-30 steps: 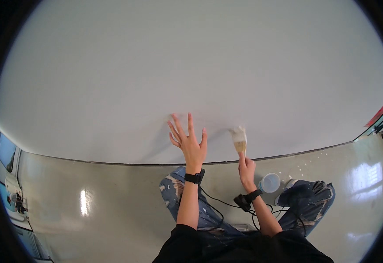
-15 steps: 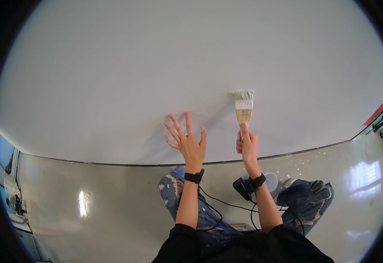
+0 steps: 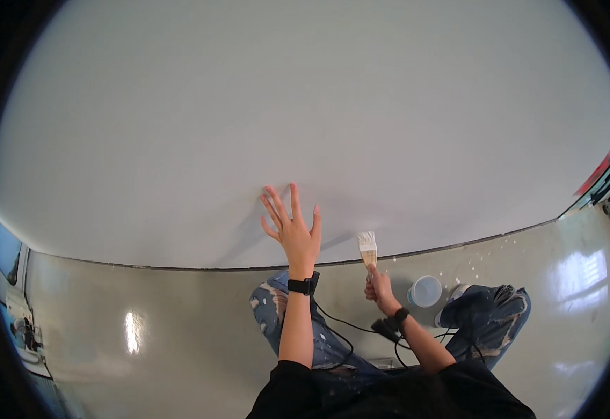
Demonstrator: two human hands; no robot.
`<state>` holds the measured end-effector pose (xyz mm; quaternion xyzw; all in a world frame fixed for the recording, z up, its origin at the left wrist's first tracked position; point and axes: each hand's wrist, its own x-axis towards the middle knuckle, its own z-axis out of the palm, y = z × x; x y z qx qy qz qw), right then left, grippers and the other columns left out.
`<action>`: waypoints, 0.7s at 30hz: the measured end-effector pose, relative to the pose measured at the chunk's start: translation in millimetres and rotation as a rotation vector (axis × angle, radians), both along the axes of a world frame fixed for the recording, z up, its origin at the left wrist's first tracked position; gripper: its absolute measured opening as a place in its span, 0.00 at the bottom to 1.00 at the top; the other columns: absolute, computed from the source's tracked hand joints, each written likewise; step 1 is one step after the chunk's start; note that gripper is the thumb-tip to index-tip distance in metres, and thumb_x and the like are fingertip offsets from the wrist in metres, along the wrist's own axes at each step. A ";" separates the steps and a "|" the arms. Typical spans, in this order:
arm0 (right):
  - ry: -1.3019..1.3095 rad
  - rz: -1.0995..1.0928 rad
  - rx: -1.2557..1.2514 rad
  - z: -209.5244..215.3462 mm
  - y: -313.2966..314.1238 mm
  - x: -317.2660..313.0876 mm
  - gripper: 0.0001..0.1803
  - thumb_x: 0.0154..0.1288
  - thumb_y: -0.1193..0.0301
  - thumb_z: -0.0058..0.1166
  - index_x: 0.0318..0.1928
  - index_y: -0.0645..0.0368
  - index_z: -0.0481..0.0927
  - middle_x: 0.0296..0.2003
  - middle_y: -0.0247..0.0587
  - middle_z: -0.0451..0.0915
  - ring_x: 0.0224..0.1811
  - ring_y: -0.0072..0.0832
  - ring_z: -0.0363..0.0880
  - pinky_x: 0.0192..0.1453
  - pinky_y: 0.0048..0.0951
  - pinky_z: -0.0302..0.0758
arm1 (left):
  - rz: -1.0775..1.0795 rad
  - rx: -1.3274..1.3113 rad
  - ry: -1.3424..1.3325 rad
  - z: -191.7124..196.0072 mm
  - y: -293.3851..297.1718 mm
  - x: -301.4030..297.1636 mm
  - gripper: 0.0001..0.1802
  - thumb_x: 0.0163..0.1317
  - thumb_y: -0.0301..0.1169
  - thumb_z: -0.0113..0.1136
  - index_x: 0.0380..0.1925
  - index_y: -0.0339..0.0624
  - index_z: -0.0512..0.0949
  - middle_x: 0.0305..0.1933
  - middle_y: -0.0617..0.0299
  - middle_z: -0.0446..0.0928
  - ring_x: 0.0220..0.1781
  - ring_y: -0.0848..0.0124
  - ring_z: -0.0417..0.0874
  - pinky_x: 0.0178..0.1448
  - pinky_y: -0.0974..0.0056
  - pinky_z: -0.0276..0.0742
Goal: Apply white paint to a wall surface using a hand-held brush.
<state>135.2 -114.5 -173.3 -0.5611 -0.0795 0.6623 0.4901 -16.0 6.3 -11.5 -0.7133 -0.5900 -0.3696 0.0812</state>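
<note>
A broad white wall (image 3: 305, 105) rises in front of me. Against its lower part rests my left hand (image 3: 299, 241), fingers spread and nothing in it. My right hand (image 3: 380, 288) is closed round the handle of a flat paintbrush (image 3: 368, 248). The brush points up, its whitened bristles low at the wall near the floor line; whether they touch the wall I cannot tell. Just right of that hand stands a white plastic bucket (image 3: 425, 291) on the floor. Dark bands with a small black box circle my wrists, and a black cable (image 3: 347, 320) runs between them.
White paint spots (image 3: 474, 267) dot the glossy floor (image 3: 179, 314) right of the bucket. My bent knees in torn jeans (image 3: 495, 314) flank the work area. A dark strip runs along the wall's foot. Equipment (image 3: 22, 328) stands at the far left; a red and green panel (image 3: 607, 171) at the right.
My right hand has brought the paintbrush down and slightly left, from higher on the wall to near its foot. The bucket now shows more fully. My left hand has stayed nearly in place.
</note>
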 end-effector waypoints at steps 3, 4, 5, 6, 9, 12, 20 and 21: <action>-0.097 0.064 0.081 43.0 -11.5 -5.8 0.29 0.68 0.44 0.47 0.20 0.51 0.61 0.12 0.22 0.52 0.09 0.15 0.47 0.14 0.21 0.44 | 0.010 -0.024 0.017 -3.4 -0.8 -2.4 0.37 0.66 0.44 0.53 0.73 0.56 0.54 0.79 0.50 0.35 0.80 0.50 0.37 0.71 0.35 0.36; -0.073 0.064 0.127 63.7 -9.4 -5.3 0.30 0.68 0.42 0.45 0.21 0.52 0.63 0.13 0.22 0.54 0.10 0.14 0.48 0.15 0.20 0.44 | 0.014 -0.028 0.015 -1.9 -2.1 -3.3 0.37 0.66 0.44 0.53 0.73 0.56 0.54 0.79 0.50 0.35 0.80 0.50 0.37 0.71 0.35 0.36; -0.075 0.067 0.123 86.0 -5.7 -3.7 0.30 0.68 0.42 0.45 0.21 0.52 0.63 0.13 0.22 0.54 0.10 0.14 0.48 0.15 0.20 0.44 | 0.027 -0.017 0.028 0.1 -1.9 -3.6 0.37 0.66 0.44 0.53 0.73 0.56 0.54 0.79 0.50 0.35 0.80 0.50 0.37 0.71 0.35 0.36; -0.046 0.019 0.200 109.0 -0.1 -2.0 0.30 0.69 0.41 0.43 0.22 0.53 0.65 0.14 0.23 0.56 0.10 0.14 0.49 0.15 0.21 0.44 | 0.038 -0.004 0.041 1.5 -1.6 -4.2 0.37 0.66 0.43 0.53 0.73 0.56 0.54 0.79 0.50 0.35 0.80 0.50 0.37 0.71 0.35 0.37; -0.282 -0.080 0.493 175.6 12.1 8.3 0.33 0.73 0.42 0.34 0.26 0.58 0.71 0.15 0.25 0.60 0.15 0.14 0.54 0.20 0.20 0.50 | 0.034 0.013 0.037 -0.3 0.4 -4.5 0.36 0.66 0.43 0.52 0.73 0.57 0.54 0.79 0.50 0.36 0.79 0.49 0.37 0.71 0.35 0.37; -0.496 -0.218 0.670 227.4 21.7 16.6 0.29 0.76 0.48 0.33 0.30 0.60 0.72 0.18 0.25 0.63 0.19 0.13 0.55 0.23 0.19 0.51 | 0.028 0.008 0.028 -1.2 0.8 -3.5 0.36 0.66 0.42 0.52 0.73 0.57 0.53 0.79 0.50 0.35 0.80 0.49 0.37 0.71 0.35 0.37; -0.715 -0.313 0.849 227.9 57.2 29.0 0.12 0.75 0.63 0.45 0.44 0.60 0.71 0.20 0.27 0.65 0.21 0.12 0.58 0.23 0.19 0.55 | 0.029 -0.027 0.024 2.5 -0.5 -2.1 0.36 0.67 0.42 0.51 0.73 0.56 0.53 0.79 0.50 0.34 0.80 0.50 0.35 0.71 0.36 0.37; -0.711 -0.229 0.781 217.7 61.3 28.1 0.13 0.75 0.62 0.44 0.44 0.60 0.72 0.19 0.27 0.66 0.19 0.12 0.60 0.22 0.20 0.57 | 0.032 -0.029 0.016 2.8 -0.5 -1.7 0.35 0.67 0.42 0.51 0.73 0.56 0.53 0.79 0.50 0.34 0.80 0.50 0.36 0.71 0.36 0.37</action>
